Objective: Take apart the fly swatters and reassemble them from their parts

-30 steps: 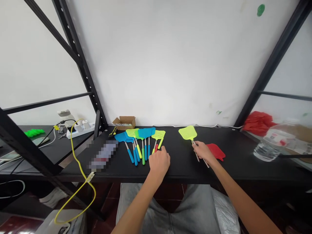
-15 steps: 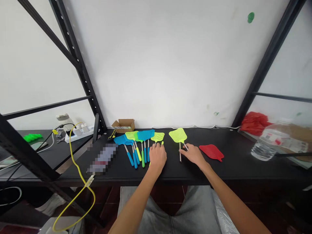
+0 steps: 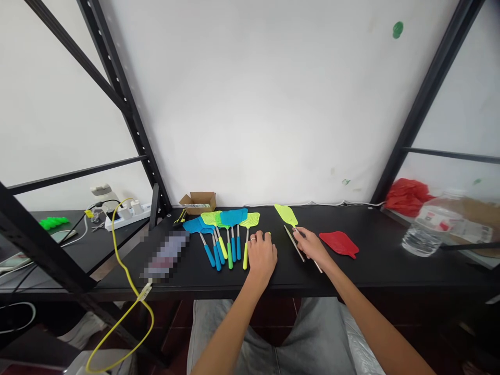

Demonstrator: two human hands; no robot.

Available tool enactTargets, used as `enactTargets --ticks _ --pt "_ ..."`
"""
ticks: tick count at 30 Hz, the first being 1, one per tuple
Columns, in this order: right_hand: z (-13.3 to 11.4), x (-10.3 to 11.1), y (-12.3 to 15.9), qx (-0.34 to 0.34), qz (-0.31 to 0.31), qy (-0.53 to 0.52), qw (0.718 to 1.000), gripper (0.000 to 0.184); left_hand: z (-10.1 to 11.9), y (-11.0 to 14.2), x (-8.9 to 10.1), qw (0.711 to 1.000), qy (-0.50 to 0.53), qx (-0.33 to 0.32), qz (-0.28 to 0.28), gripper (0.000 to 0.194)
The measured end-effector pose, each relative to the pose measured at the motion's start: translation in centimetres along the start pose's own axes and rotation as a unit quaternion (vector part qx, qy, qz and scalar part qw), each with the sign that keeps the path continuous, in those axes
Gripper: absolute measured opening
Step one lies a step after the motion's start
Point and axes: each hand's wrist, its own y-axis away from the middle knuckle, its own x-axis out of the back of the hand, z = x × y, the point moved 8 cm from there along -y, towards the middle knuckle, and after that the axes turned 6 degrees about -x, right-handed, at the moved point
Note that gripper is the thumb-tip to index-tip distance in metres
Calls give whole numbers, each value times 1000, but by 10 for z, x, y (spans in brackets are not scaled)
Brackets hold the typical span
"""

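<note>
My right hand [image 3: 309, 245] is closed on the metal rod of a yellow-green fly swatter [image 3: 286, 214], whose mesh head is tilted up from the tabletop. A loose metal rod [image 3: 294, 244] lies just left of that hand. My left hand [image 3: 262, 256] is low on the table with bent fingers around a loose yellow-green handle [image 3: 269, 234]; only its tip shows. Just left of it lies a complete yellow-green swatter [image 3: 250, 220], with blue swatters [image 3: 233, 216] and a green-handled one [image 3: 229, 255] fanned out beyond. A red swatter head [image 3: 339, 244] without a rod rests on the right.
A small open cardboard box [image 3: 198, 202] stands at the back left. A blurred-out device [image 3: 167, 255] with a yellow cable [image 3: 122, 260] lies near the left post. On the right are a large water bottle [image 3: 425, 229] and a red plastic bag [image 3: 408, 197].
My right hand brought the yellow-green swatter leftward, and its head has since tilted. The loose rod now lies apart from it. My left hand shifted right with the handle, uncovering the complete yellow-green swatter.
</note>
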Motion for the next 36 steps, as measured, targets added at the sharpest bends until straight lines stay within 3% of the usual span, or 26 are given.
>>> enactTargets --ticks 5,9,13,17,20,23,26,28,32,34,36 --pt "4 -4 -1 -11 -27 -133 991 41 -1 -7 -12 997 66 31 -5 34" --pt "7 -4 -3 -37 -26 -209 977 35 17 -8 -19 992 122 13 -9 37" --pt "7 -2 -3 -47 -21 -226 973 33 31 -12 -22 990 136 22 -14 40" --pt "3 0 -1 -34 -23 -211 977 32 29 -15 -25 989 139 46 -19 42" --pt "3 2 0 -24 -27 -230 972 35 27 -15 -18 987 154 52 7 41" --pt "3 0 2 -14 -47 -257 965 38 25 -20 -3 975 207 53 69 38" --pt "-5 -6 6 23 -90 -257 962 39 30 -33 -2 936 347 40 54 38" --pt "-16 -9 11 52 -108 -254 960 39 37 -43 -8 892 450 36 23 44" --pt "-39 -11 26 53 -125 -341 930 38 42 -61 -11 803 593 60 30 42" --pt "-47 -11 36 31 -137 -406 903 37 33 -68 -7 743 660 104 40 40" --pt "-47 -7 44 7 -141 -449 882 36 10 -73 2 687 700 175 83 39"
